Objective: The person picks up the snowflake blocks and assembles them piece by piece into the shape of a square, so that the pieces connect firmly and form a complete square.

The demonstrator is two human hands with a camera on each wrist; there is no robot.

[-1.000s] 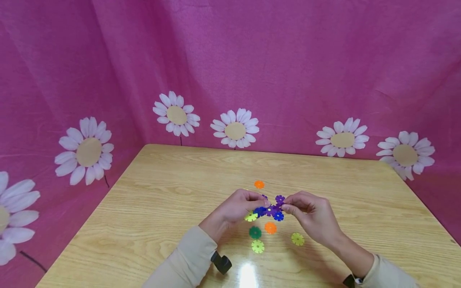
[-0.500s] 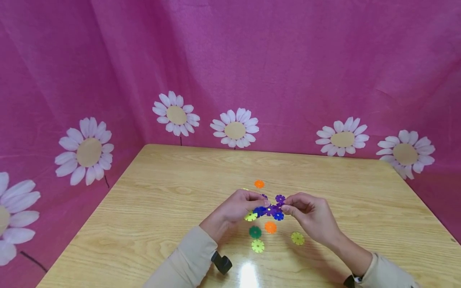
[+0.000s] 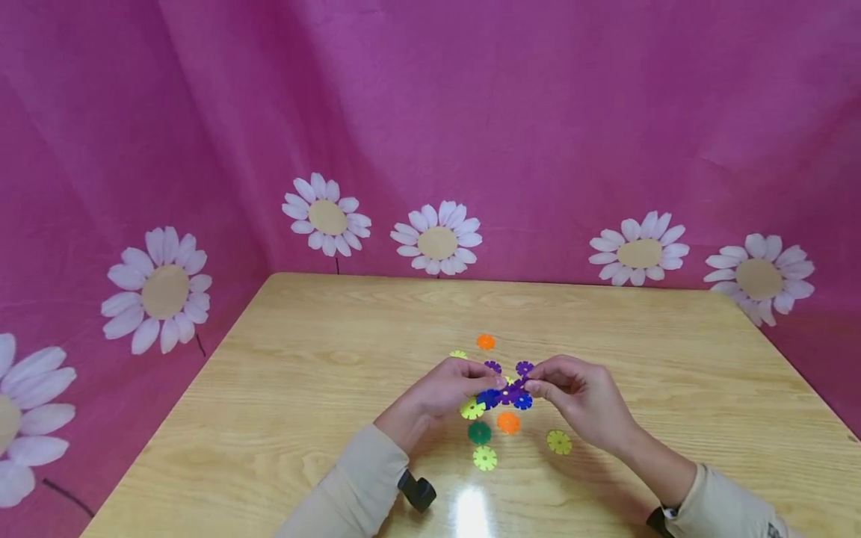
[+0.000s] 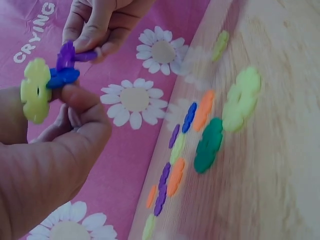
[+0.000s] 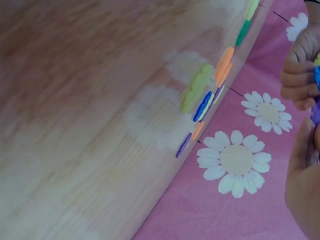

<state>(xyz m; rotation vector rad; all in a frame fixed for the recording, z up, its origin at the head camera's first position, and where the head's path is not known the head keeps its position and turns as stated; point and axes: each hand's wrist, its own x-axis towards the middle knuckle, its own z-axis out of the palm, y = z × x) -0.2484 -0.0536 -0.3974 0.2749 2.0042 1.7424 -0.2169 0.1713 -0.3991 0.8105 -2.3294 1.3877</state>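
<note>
Two pinches, close together
Left hand (image 3: 444, 386) grips blue disc (image 4: 63, 78); purple discs (image 4: 65, 57) bridge to the pinching right hand (image 3: 585, 397).

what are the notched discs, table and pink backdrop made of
Notched discs: probably plastic, smooth, from their solid colours and clean notches. Table: wood or laminate, glossy, with visible grain and reflections. Pink backdrop: likely matte fabric, given its folds.

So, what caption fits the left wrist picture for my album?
Left hand and right hand hold joined yellow, blue and purple flower discs, with more discs on the wooden table.
</note>
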